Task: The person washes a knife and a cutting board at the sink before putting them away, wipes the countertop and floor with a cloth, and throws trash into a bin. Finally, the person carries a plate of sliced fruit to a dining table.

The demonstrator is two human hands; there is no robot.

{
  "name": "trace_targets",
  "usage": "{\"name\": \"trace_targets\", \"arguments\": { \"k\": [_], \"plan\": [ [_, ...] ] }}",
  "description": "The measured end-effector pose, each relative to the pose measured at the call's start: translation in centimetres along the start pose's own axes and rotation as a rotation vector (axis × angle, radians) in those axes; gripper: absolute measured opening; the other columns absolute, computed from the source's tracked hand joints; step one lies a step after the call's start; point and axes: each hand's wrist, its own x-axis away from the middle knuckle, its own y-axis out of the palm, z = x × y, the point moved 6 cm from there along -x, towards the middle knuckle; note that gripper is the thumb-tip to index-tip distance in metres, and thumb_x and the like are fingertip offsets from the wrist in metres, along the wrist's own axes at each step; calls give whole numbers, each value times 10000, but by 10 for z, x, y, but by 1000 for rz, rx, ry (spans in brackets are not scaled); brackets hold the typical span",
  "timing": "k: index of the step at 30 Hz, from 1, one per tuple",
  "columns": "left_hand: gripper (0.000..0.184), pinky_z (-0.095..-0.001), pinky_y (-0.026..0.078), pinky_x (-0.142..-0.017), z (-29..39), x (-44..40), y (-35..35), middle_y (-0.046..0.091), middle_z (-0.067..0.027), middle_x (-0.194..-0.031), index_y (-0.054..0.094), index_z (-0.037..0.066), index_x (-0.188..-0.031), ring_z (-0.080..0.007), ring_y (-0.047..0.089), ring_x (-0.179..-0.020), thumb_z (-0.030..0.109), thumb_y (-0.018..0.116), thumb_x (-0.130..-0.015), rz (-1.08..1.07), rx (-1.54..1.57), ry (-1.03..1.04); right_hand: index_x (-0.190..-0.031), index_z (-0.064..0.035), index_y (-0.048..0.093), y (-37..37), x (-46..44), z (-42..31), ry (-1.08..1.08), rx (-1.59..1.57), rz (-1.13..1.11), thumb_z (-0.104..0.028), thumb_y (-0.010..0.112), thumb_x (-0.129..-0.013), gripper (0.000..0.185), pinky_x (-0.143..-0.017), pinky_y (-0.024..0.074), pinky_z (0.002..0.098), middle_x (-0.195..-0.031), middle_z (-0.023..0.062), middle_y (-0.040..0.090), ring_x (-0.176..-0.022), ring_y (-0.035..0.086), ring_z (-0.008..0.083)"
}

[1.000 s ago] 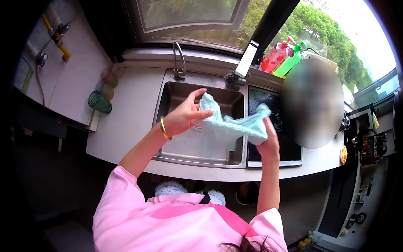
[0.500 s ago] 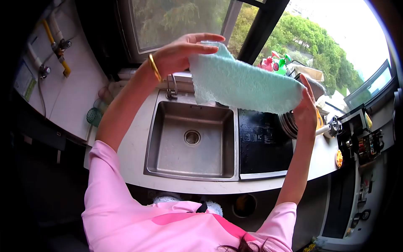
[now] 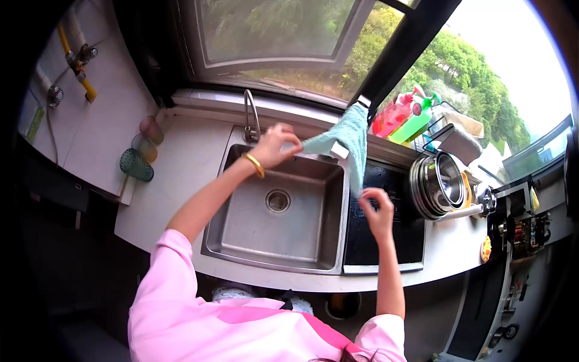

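Observation:
A pale green cloth (image 3: 357,136) hangs in folds in front of the window frame, above the sink's right back corner. White end pieces of what looks like a holder (image 3: 339,151) show at its upper and lower edges. My left hand (image 3: 277,146), with a gold bangle at the wrist, is closed with thumb and fingers pinching the cloth's left corner beside the faucet. My right hand (image 3: 378,212) is above the black panel right of the sink, thumb and fingertips pinched together at the cloth's lower right tip.
Below my hands is a steel sink (image 3: 271,235) with a curved faucet (image 3: 250,111) behind it. Stacked metal pots (image 3: 431,187) stand at right, spray bottles (image 3: 413,117) on the sill. Several glasses (image 3: 137,165) are on the left. An open window (image 3: 271,36) is behind.
The cloth was stretched wide between both raised hands; now it hangs draped at the holder. Both hands have come lower, the right one also moving leftward.

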Motion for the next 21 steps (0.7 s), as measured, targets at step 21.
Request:
{"name": "trace_targets", "arguments": {
  "k": [21],
  "plan": [
    [119,-321,465,-736,-75,325,68,600,-108,-940,600,18,-862,-254,582,-867,16,575,-746,8,288,-727,-920,-145,604,412,108,239,-79,1111,-748,-197,492,-777,189,-733,398,331,-1016,19,539,-947,485,183]
  ]
}}
